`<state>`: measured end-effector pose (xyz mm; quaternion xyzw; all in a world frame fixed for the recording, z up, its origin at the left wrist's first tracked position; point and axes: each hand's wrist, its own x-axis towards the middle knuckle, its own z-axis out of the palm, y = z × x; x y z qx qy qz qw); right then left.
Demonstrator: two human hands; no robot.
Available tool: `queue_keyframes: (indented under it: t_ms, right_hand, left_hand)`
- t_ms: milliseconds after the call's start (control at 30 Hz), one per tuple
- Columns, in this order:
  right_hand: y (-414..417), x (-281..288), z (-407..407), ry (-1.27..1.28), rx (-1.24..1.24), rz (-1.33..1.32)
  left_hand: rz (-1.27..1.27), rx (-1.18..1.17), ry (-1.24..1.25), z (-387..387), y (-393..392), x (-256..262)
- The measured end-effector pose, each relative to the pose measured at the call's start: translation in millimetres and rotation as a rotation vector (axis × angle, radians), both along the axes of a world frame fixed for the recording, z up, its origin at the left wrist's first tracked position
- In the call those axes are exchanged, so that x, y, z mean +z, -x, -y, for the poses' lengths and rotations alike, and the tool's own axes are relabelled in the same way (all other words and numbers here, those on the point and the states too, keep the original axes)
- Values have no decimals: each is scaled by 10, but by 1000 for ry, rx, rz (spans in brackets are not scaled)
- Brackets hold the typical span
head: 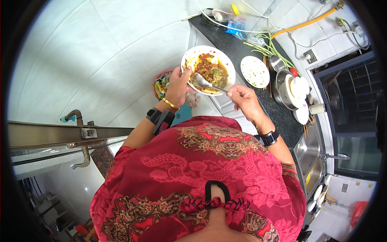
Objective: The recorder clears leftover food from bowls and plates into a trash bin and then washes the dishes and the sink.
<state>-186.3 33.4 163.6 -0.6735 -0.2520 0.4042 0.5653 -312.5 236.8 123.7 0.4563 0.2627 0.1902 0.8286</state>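
Note:
My left hand [179, 86] grips the near left rim of a white bowl [229, 62], thumb over the edge. Inside the bowl lies a sauce mixture [211, 71] with red chili bits, a greenish minced heap and yellowish oil; reddish smears cling to the wall. Between the thumb and fingers of my right hand [245, 98] is the handle of a metal spoon [202, 81]. The spoon's head is over the left part of the bowl, its back partly facing up. Whether it touches the sauce I cannot tell. The bowl is held in the air left of the counter.
On the dark stone counter [279, 121], a white plate [255, 72] bears green bits. Beyond it are long green stalks [273, 48], a metal basin [282, 103] with stacked white bowls, and a sink [310, 148]. A pink bin [157, 93] of scraps stands below my left hand. A metal-framed door [60, 134] is at left.

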Motion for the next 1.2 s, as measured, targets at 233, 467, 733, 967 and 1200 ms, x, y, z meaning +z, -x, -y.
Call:
queue_keyframes:
  t_ms: [233,467,733,967,1200]
  right_hand:
    - [73,-271,-139,97,31,127]
    - [213,-624,-311,144,36,33]
    - [-287,-1335,-606,151,162,-90]
    - [-718,-2043,-1108,221,371,-68]
    - [-694,-2735,-1430,297,366,-115]
  left_hand:
    - [-71,184,52,-185,261,-264]
    - [-202,253,139,-313,639,-812]
    - [-412,365,284,-279,1008,-1537]
    - [-442,557,355,-156,1066,-2087]
    - [-459,615,375,-422,904,-2725]
